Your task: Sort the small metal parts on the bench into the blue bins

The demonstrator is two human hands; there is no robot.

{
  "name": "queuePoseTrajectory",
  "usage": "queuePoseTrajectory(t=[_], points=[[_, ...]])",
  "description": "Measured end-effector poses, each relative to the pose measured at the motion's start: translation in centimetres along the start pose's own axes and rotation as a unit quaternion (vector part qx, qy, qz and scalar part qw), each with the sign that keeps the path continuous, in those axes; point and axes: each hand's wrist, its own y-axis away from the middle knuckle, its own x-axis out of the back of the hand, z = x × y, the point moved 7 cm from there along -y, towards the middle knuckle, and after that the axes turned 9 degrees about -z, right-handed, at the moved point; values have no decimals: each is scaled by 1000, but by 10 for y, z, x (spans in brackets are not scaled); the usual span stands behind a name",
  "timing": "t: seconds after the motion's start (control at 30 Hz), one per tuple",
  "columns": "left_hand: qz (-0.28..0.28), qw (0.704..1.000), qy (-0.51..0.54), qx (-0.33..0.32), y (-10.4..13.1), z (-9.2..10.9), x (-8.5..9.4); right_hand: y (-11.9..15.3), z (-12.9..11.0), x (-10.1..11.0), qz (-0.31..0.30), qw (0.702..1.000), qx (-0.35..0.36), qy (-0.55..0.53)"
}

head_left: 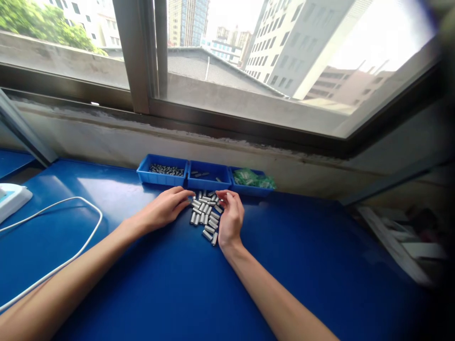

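Several short silvery metal cylinders (204,208) lie in a loose pile on the blue tabletop (170,284). At the pile's left side is my left hand (169,206), its fingers stretched toward the upper cylinders and nothing visible in its grasp. My right hand (232,218) rests on its edge along the right side, fingers loosely curved around the pile, the fingertips by the upper right pieces. Part of the pile's right border is hidden behind that hand.
Behind the pile stand three blue bins: the left bin (161,179) with many small metal parts, the middle bin (209,183) with a few cylinders, the right bin (254,191) with green plastic packaging (250,177). A white cable (90,237) crosses the left side. A window (231,104) rises behind.
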Motion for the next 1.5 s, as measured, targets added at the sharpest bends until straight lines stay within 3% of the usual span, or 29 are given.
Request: queuePoseTrajectory(t=[0.1,0.2,0.3,0.4,0.57,0.73,0.87,1.0,1.07,1.13,1.23,1.33,1.5], points=[[87,978,178,64,-1,-6,4,-14,-24,1,-29,999,33,28],[154,908,370,125,-6,-11,0,-42,-51,-13,-174,977,61,106],[206,863,447,115,-14,-7,-4,-67,-50,-28,-312,924,9,220],[243,855,451,86,-17,0,-9,-72,-32,-39,-399,882,-69,240],[266,879,391,59,-13,3,-14,-53,-14,-55,-491,849,-121,152],[268,902,334,53,-11,3,-12,-58,-16,-53,-453,878,-103,113],[258,940,221,30,-10,20,-3,-79,-25,-34,-322,932,-54,156],[99,986,110,-74,-15,51,-13,-90,-31,-12,-197,956,-29,216],[22,990,65,-120,-14,60,-22,-91,-34,-8,-180,956,-33,230],[-18,991,22,-133,-13,62,-30,-90,-41,-7,-192,949,-33,250],[-24,992,-13,-127,-13,59,-35,-84,-58,-9,-256,920,-25,296],[-15,991,-28,-129,-15,55,-38,-74,-72,-7,-355,855,-36,376],[13,988,-63,-137,-17,50,-43,-49,-49,8,-496,726,-205,430]])
